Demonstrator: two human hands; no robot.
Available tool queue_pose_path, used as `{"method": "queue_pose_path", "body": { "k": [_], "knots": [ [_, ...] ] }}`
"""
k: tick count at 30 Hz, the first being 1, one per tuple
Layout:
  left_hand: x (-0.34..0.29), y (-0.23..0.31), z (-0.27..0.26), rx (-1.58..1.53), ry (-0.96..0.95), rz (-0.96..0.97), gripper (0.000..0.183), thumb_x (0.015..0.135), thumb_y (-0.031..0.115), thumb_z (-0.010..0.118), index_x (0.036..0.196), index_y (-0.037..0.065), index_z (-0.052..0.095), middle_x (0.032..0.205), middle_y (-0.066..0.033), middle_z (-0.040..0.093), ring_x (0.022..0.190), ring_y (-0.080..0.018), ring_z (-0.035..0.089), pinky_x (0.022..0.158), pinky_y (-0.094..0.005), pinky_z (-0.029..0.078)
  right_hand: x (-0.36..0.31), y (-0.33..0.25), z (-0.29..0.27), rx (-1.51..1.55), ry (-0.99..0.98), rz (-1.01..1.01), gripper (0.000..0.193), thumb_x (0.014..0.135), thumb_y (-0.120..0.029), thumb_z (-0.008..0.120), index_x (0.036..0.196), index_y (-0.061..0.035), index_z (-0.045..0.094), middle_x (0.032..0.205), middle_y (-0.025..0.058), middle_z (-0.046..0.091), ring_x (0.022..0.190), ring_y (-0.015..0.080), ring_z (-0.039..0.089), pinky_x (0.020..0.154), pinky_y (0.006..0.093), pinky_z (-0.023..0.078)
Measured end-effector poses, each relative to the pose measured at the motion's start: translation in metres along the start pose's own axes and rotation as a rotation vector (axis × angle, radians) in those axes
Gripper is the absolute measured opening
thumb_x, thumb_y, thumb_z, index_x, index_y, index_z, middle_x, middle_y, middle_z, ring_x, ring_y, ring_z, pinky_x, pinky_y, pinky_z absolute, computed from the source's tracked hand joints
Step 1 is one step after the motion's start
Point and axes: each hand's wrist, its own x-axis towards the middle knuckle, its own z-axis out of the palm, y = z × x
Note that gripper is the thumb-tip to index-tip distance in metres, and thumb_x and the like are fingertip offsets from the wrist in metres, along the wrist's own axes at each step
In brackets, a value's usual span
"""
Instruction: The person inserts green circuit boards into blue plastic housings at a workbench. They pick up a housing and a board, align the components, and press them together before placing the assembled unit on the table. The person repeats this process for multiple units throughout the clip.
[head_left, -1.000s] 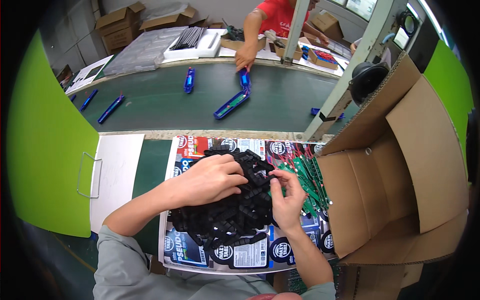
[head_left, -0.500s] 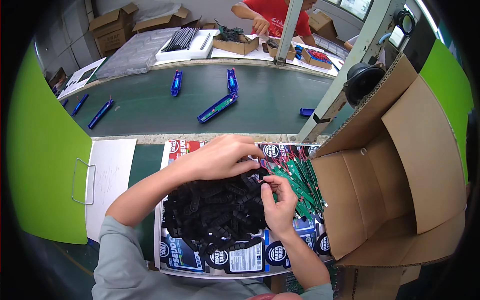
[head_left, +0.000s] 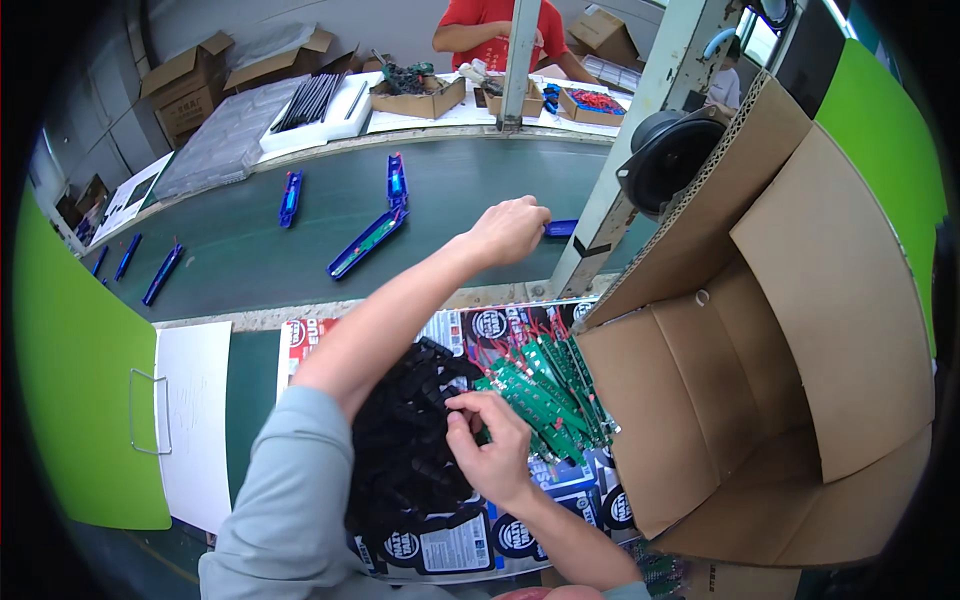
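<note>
My left hand [head_left: 512,232] reaches across the green conveyor belt, its fingers closed at the near end of a blue plastic casing [head_left: 562,228], partly behind the post. Over the worktop, my right hand [head_left: 492,445] has thumb and forefinger pinched together; what is between them is too small to make out. It hovers between a heap of black plastic parts [head_left: 405,490] and a pile of green circuit boards [head_left: 545,390] with red wires. My left forearm hides some of the black heap.
On the belt [head_left: 450,180] lie more blue casings [head_left: 362,245], some holding boards. An open cardboard box [head_left: 690,400] stands at the right, beside a slanted metal post [head_left: 600,220] with a black speaker [head_left: 670,160]. Across the belt, a person in red [head_left: 490,35] sits behind parts trays [head_left: 420,100].
My left hand has gone from the black parts forward to the blue casing on the belt. My right hand has come back and left slightly. The view has shifted too.
</note>
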Motion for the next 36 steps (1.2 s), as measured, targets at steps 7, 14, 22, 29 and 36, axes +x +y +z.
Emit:
{"method": "queue_pose_path", "body": {
  "k": [7, 14, 22, 29, 36],
  "knots": [
    [0.068, 0.001, 0.068, 0.211, 0.023, -0.051, 0.026, 0.094, 0.027, 0.067, 0.104, 0.004, 0.073, 0.112, -0.0199, 0.069, 0.11, -0.0375, 0.066, 0.092, -0.0487, 0.056, 0.002, -0.003, -0.003, 0.02, 0.0, 0.074, 0.014, 0.085, 0.002, 0.07, 0.099, 0.0016, 0.07, 0.091, 0.0144, 0.069, 0.072, 0.0256, 0.066, 0.066, 0.0353, 0.053],
    [0.068, -0.001, 0.088, 0.057, 0.026, -0.045, 0.018, 0.09, 0.004, 0.06, 0.102, 0.0, 0.072, 0.112, -0.0226, 0.068, 0.109, -0.0418, 0.066, 0.094, -0.0488, 0.056, 0.004, -0.005, -0.004, 0.06, 0.004, 0.092, 0.012, 0.085, 0.003, 0.071, 0.097, 0.0018, 0.069, 0.089, 0.0141, 0.069, 0.072, 0.0246, 0.067, 0.065, 0.0341, 0.053],
    [0.014, -0.028, 0.03, -0.11, -0.022, -0.202, 0.025, 0.089, 0.003, 0.054, 0.109, -0.003, 0.067, 0.121, -0.0303, 0.064, 0.111, -0.0442, 0.064, 0.098, -0.0517, 0.052, 0.006, 0.003, -0.004, 0.014, 0.09, 0.003, 0.015, 0.086, 0.002, 0.071, 0.101, -0.0008, 0.071, 0.085, 0.0099, 0.068, 0.063, 0.0163, 0.06, 0.059, 0.0293, 0.049],
    [-0.128, -0.003, -0.074, -0.6, 0.046, -0.238, 0.04, 0.092, -0.003, 0.051, 0.13, -0.007, 0.061, 0.09, -0.007, 0.067, 0.078, -0.0107, 0.061, 0.071, -0.0288, 0.051, 0.008, 0.015, -0.015, 0.225, 0.194, 0.137, 0.019, 0.092, 0.002, 0.07, 0.111, 0.0033, 0.068, 0.095, 0.0078, 0.072, 0.08, 0.011, 0.065, 0.074, 0.0268, 0.053],
    [-0.227, 0.055, -0.11, -0.563, 0.123, -0.242, 0.033, 0.097, 0.004, 0.057, 0.127, -0.007, 0.064, 0.105, -0.0133, 0.073, 0.092, -0.0176, 0.067, 0.083, -0.0343, 0.054, 0.016, 0.005, -0.028, 0.385, 0.269, 0.158, 0.021, 0.093, 0.011, 0.066, 0.113, 0.0037, 0.063, 0.111, 0.0075, 0.065, 0.087, 0.0094, 0.067, 0.076, 0.0226, 0.055]
  ]
}}
